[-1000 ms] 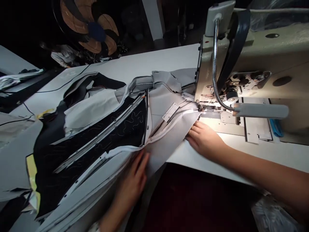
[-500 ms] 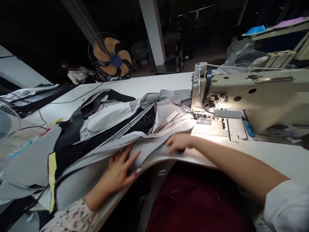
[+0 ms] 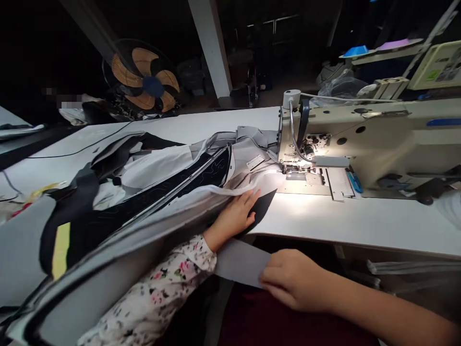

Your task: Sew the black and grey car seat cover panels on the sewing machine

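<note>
A large grey and black quilted fabric piece (image 3: 151,192) lies spread over the white table, its end under the needle of a beige sewing machine (image 3: 360,139). My left hand (image 3: 236,216), in a flowered sleeve, lies flat with fingers stretched on the fabric's edge near the table front. My right hand (image 3: 291,281) is below the table edge, fingers closed on a grey fabric strip (image 3: 241,262) that hangs toward my lap.
The machine's lamp lights the needle plate (image 3: 317,180) and the white table (image 3: 360,221). A standing fan (image 3: 144,81) and a white pillar (image 3: 212,48) are behind the table. A blue tool (image 3: 355,182) lies by the machine base.
My right hand has left the table top and dropped below its edge, taking the grey strip. My left hand slid forward toward the machine. The view pulled back.
</note>
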Demonstrator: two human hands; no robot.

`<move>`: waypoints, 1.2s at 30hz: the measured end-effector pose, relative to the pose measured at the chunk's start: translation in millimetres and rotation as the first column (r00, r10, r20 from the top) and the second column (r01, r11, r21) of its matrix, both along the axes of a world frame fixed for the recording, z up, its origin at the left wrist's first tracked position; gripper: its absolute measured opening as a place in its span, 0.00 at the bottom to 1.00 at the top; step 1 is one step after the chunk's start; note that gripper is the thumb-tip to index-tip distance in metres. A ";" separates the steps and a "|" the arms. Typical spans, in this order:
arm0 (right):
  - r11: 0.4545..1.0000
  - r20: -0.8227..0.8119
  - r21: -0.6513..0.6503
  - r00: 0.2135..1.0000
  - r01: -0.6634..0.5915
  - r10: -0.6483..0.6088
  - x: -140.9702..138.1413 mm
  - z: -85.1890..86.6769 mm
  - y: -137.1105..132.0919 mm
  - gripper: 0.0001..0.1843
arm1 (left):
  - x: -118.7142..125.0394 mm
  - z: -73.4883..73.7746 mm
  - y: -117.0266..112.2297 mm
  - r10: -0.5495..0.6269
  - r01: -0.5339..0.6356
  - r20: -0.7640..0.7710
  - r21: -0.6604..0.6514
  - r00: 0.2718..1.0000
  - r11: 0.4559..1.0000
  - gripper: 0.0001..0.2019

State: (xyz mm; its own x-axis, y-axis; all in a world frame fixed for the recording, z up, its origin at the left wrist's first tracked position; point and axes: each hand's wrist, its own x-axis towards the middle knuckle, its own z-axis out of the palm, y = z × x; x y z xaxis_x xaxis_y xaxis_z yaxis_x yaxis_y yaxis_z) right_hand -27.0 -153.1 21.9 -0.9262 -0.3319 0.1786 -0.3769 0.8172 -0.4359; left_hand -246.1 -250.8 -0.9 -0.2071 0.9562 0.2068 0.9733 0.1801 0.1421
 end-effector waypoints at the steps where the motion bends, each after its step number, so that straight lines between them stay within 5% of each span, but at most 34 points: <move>1: 0.997 -0.062 0.017 0.996 0.071 -0.070 1.3 -2.2 10.7 0.13 | -7.0 -4.1 8.4 -0.034 0.034 0.047 -0.009 0.998 0.999 0.35; 5: 0.946 -0.170 0.133 0.947 0.295 -0.271 -21.9 -16.3 36.8 0.22 | -32.8 -5.6 39.3 -0.201 0.203 0.110 -0.007 0.973 0.979 0.35; 11: 0.837 -0.052 0.465 0.953 0.286 -0.297 -74.7 -18.6 24.7 0.51 | -50.2 -11.2 81.0 -0.200 0.198 0.010 0.098 0.980 0.975 0.31; 15: 0.815 -0.068 0.516 0.961 0.264 -0.268 -97.0 -14.6 11.0 0.42 | -60.7 -7.4 92.4 -0.121 0.149 -0.198 0.132 0.973 0.980 0.28; 20: 0.880 -0.035 0.458 0.991 0.128 -0.126 -121.1 -2.9 24.1 0.14 | -66.5 26.5 108.7 -0.311 0.330 -0.463 -0.041 0.830 0.943 0.26; 23: 0.897 0.001 0.441 0.999 0.035 -0.039 -110.2 5.0 39.1 0.12 | -52.8 36.8 114.8 -0.381 0.330 -0.470 -0.191 0.796 0.925 0.23; 27: 0.877 -0.032 0.481 0.998 -0.028 0.050 -69.2 3.2 49.8 0.10 | -17.8 29.2 111.1 -0.313 0.207 -0.430 -0.275 0.847 0.939 0.17; 32: 0.773 -0.286 0.622 0.956 0.127 0.073 -39.7 -15.4 47.2 0.16 | 4.8 30.2 112.7 -0.208 0.113 -0.330 -0.285 0.921 0.952 0.17; 36: 0.763 -0.407 0.604 0.912 0.232 0.045 -36.6 -23.0 40.9 0.20 | 7.3 43.1 122.6 -0.150 0.055 -0.247 -0.353 0.957 0.934 0.16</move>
